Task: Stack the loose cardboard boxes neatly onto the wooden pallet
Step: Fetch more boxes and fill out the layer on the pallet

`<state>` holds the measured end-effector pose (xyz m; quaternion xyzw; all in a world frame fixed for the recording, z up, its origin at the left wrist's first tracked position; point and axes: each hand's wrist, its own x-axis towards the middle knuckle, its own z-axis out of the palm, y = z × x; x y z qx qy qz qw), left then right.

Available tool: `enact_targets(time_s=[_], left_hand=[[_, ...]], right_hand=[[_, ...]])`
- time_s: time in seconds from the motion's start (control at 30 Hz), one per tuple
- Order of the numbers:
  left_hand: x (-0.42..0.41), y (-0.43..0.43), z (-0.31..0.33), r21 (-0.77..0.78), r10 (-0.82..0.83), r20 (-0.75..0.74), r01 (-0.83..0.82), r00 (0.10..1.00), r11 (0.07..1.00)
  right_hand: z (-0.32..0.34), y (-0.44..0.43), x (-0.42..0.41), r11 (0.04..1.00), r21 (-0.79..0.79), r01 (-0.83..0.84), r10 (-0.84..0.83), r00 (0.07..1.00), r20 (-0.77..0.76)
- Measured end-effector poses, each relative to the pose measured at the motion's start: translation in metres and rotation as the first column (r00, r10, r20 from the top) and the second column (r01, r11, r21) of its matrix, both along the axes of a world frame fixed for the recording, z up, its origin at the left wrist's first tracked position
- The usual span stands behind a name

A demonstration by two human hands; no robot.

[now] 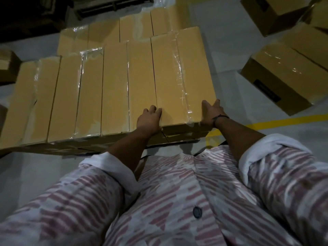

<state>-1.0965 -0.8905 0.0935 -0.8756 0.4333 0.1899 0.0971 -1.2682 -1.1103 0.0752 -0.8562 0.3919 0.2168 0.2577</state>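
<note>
End box point(179, 75) at stack point(88, 93)'s right edge.
Right hand point(210, 112) flat on side; left hand point(149, 121) bent at seam, grip unclear. Three loose boxes point(278, 80) right, floor point(227, 57) between.

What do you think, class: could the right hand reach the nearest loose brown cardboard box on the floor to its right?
Probably yes, with a stretch: only bare grey floor separates the right hand from the loose brown cardboard box.

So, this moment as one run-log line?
phase: placing | top box: on stack, right end | left hand: near-left edge | right hand: near-right corner | loose boxes: on floor
</note>
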Motion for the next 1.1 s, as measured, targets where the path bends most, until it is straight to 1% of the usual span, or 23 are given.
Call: enact_targets(time_s=[0.1, 0.17, 0.23, 0.37, 0.5, 0.57, 0.67, 0.77, 0.87, 1.0, 1.1], left_hand=[[0.004, -0.002, 0.024, 0.091, -0.037, -0.077, 0.044, 0.996, 0.995], [0.008, -0.001, 0.044, 0.133, -0.061, -0.117, 0.077, 0.991, 0.988], [0.015, -0.001, 0.067, 0.109, -0.052, -0.138, 0.067, 0.989, 0.992], [0.035, -0.014, 0.094, 0.035, -0.052, -0.134, 0.057, 0.99, 0.998], [0.07, -0.045, 0.101, -0.006, 0.049, -0.18, -0.051, 0.982, 0.999], [0.087, -0.063, 0.094, 0.011, 0.115, -0.22, -0.115, 0.969, 0.993], [0.103, -0.09, 0.085, 0.05, 0.23, -0.303, -0.225, 0.925, 0.973], [0.11, -0.119, 0.077, 0.069, 0.255, -0.361, -0.247, 0.897, 0.967], [0.111, -0.142, 0.069, 0.112, 0.331, -0.435, -0.315, 0.837, 0.943], [0.111, -0.164, 0.061, 0.225, 0.456, -0.519, -0.4, 0.723, 0.889], [0.106, -0.165, 0.042, 0.3, 0.537, -0.558, -0.45, 0.632, 0.841]], right_hand=[[0.026, 0.006, 0.005, 1.0, -0.005, -0.005, 0.005, 0.999, -0.047], [0.054, 0.009, 0.01, 1.0, -0.029, 0.002, -0.004, 0.999, -0.04], [0.085, 0.01, 0.016, 0.998, -0.065, 0.023, -0.024, 0.999, -0.026], [0.12, 0.01, 0.029, 0.997, -0.072, 0.024, -0.028, 0.998, -0.051], [0.123, -0.014, 0.053, 0.999, -0.043, 0.002, -0.005, 0.997, -0.073], [0.115, -0.034, 0.068, 1.0, -0.019, -0.005, 0.003, 0.996, -0.087], [0.104, -0.07, 0.095, 0.998, 0.058, 0.015, -0.011, 0.997, -0.076], [0.094, -0.113, 0.12, 0.994, 0.108, 0.024, -0.017, 0.997, -0.07], [0.081, -0.149, 0.139, 0.982, 0.183, 0.052, -0.035, 0.995, -0.095], [0.068, -0.181, 0.158, 0.963, 0.269, -0.007, 0.051, 0.986, -0.158], [0.062, -0.182, 0.168, 0.951, 0.302, -0.063, 0.122, 0.976, -0.18]])
